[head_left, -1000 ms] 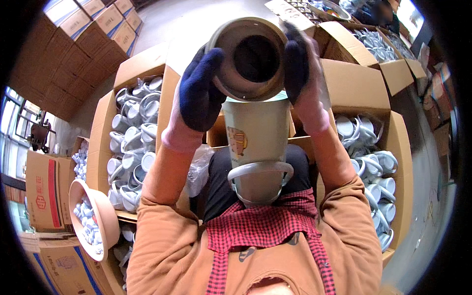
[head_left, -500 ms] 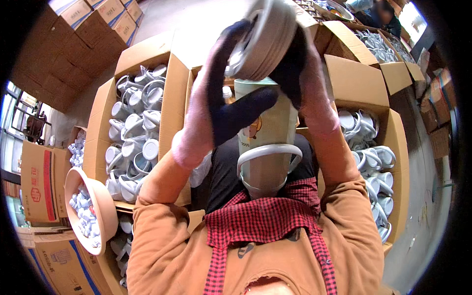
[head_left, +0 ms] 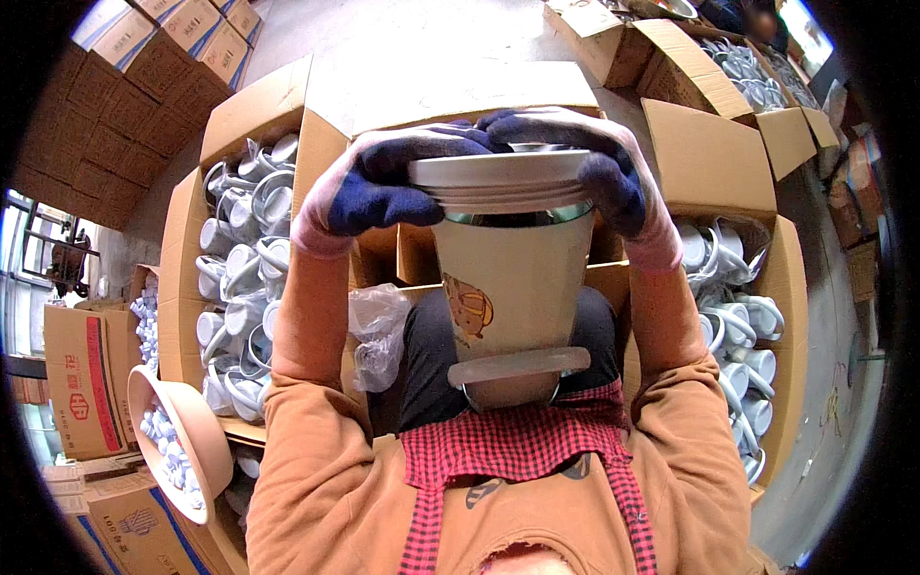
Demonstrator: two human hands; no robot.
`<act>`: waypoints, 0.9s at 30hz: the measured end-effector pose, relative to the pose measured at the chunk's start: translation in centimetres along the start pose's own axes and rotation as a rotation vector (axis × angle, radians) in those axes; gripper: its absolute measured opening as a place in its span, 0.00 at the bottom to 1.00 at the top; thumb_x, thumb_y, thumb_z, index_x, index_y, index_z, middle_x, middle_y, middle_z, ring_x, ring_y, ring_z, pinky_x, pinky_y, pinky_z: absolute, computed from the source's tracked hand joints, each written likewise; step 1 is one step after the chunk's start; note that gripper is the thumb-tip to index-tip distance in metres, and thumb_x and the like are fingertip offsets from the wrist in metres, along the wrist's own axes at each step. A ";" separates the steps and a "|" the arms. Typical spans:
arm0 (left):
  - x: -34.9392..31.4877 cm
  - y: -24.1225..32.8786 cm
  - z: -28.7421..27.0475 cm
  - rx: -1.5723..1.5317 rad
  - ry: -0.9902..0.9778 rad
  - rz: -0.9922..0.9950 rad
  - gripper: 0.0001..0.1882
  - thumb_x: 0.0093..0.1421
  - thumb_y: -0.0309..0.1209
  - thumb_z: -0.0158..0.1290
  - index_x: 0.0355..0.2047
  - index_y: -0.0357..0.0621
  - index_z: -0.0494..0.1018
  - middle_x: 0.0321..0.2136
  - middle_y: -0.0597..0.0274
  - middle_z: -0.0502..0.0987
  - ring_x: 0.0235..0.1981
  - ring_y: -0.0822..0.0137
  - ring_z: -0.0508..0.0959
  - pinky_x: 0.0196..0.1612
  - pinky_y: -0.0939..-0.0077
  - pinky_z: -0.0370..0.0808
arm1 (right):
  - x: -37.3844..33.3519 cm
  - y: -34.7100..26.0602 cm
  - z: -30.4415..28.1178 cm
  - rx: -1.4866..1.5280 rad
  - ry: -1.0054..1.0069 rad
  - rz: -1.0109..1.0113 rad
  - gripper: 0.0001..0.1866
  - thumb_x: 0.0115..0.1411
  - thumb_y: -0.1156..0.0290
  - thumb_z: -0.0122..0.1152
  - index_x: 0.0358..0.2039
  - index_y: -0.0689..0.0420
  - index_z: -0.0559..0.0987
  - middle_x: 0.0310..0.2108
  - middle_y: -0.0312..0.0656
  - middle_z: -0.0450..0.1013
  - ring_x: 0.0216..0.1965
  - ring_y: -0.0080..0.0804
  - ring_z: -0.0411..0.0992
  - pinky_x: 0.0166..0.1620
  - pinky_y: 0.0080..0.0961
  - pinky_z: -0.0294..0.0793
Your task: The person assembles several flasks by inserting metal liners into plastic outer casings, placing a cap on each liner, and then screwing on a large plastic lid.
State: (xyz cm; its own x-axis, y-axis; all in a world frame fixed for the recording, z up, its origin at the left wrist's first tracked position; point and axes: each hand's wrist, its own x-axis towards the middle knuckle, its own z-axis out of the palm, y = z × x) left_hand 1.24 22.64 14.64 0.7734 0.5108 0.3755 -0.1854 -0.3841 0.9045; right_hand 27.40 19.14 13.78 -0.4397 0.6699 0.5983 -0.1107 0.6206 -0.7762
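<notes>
Between my knees stands a pale cream insulated jug with a cartoon print and a grey handle around its lower part. My left hand, in a dark blue and pink glove, grips one side of a grey threaded lid. Its other side is gripped by my right hand, gloved alike. The lid sits right over the jug's mouth, its ribbed thread still showing. A dark strip of the mouth appears beneath it; whether they touch I cannot tell. Fingers of both hands curl over the lid's far edge.
Open cartons of bagged grey handled parts stand at my left and right. A peach basin of small pale pieces is at lower left. Ahead is a divided carton. Clear plastic lies by my left leg. Another person is far right.
Both hands have brought the lid down and nearer, from tilted up high to level over the jug's mouth. The jug's handle now appears lower.
</notes>
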 end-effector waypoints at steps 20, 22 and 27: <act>-0.3 -4.8 8.4 0.181 0.629 0.090 0.11 0.60 0.32 0.48 0.33 0.35 0.75 0.27 0.64 0.75 0.31 0.74 0.72 0.38 0.80 0.69 | -5.3 5.5 0.7 -0.411 0.222 -0.121 0.05 0.55 0.72 0.56 0.27 0.61 0.74 0.26 0.40 0.72 0.29 0.28 0.72 0.33 0.21 0.71; -1.3 -2.4 9.6 0.132 0.576 0.079 0.12 0.61 0.31 0.48 0.37 0.34 0.75 0.33 0.60 0.76 0.37 0.70 0.73 0.44 0.77 0.69 | -5.7 4.2 1.0 -0.330 0.220 -0.085 0.06 0.56 0.71 0.56 0.28 0.60 0.75 0.26 0.42 0.72 0.29 0.29 0.72 0.34 0.22 0.71; -2.2 2.1 8.7 0.267 0.521 0.161 0.11 0.61 0.31 0.49 0.39 0.35 0.75 0.38 0.58 0.76 0.43 0.68 0.73 0.49 0.77 0.67 | -2.8 -4.3 2.4 -0.152 0.068 0.082 0.16 0.61 0.62 0.52 0.39 0.61 0.78 0.32 0.44 0.75 0.33 0.29 0.73 0.40 0.22 0.71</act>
State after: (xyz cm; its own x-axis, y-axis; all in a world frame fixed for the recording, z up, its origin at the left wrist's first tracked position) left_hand 4.43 14.03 13.94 0.3370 0.7134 0.6144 -0.0653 -0.6333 0.7712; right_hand 26.99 13.63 14.97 -0.3798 0.7435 0.5505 0.0615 0.6140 -0.7869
